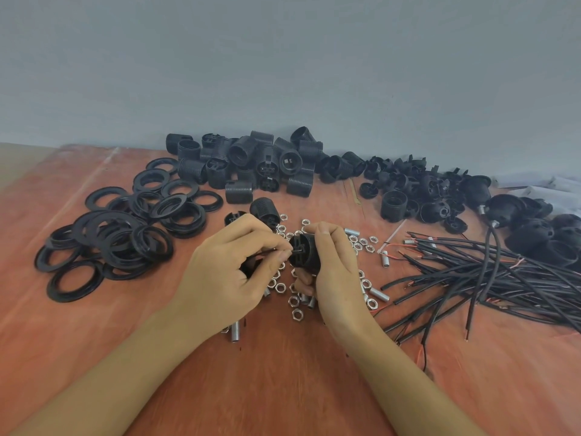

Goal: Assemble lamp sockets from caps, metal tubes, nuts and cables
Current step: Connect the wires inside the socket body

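right hand [336,269] grips a black socket body [303,254] between thumb and curled fingers, slotted end turned toward the left hand [229,272]. the left hand pinches what appears to be a thin black cable end [267,252] right at that slot. step in hand, as judged: threading cable into body. the next move calls for fine alignment of tip and opening, then a steady push. loose nuts [295,313] and metal tubes [235,333] lie beneath both hands. the cable bundle [471,272] spreads right of the right hand, rings [119,234] left of the left hand, spare bodies [251,162] and caps [424,190] beyond. nothing crowds the joint.
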`<state>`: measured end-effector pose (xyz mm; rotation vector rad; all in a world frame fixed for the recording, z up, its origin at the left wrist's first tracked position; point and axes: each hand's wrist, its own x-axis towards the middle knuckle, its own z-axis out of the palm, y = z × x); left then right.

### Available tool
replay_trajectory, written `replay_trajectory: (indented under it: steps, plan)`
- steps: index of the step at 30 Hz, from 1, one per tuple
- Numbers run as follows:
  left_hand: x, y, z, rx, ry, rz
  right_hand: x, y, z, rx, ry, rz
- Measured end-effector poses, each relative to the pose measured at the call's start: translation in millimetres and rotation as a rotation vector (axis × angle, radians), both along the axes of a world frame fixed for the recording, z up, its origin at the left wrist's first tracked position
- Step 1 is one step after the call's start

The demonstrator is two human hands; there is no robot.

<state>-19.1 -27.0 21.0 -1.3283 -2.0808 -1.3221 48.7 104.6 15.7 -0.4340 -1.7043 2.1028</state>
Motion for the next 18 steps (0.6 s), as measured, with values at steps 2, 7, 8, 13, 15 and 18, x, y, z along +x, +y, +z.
replay_trajectory:
  steps: [2, 7, 8, 13, 15, 18]
  plan:
    - [0.3, 0.0, 0.1, -0.004, 0.001, -0.005, 0.4, -0.4, 0.4, 0.01, -0.004, -0.008]
    - [0.1, -0.1, -0.1, -0.018, -0.007, 0.0, 0.5, -0.8, -0.2, 0.027, 0.007, -0.019]
    - [0.2, -0.1, 0.0, -0.022, -0.006, 0.006, 0.6, -0.8, -0.3, 0.032, 0.008, -0.018]
    - [0.3, -0.1, 0.1, -0.034, -0.004, 0.014, 0.8, -0.5, -2.1, 0.065, -0.003, -0.025]
    - [0.4, -0.8, 0.2, -0.048, 0.017, 0.036, 0.4, -1.0, -3.1, 0.087, -0.001, -0.031]
    - [0.4, -1.7, -0.1, -0.072, 0.062, 0.065, -0.3, -1.8, -3.7, 0.126, -0.003, -0.036]
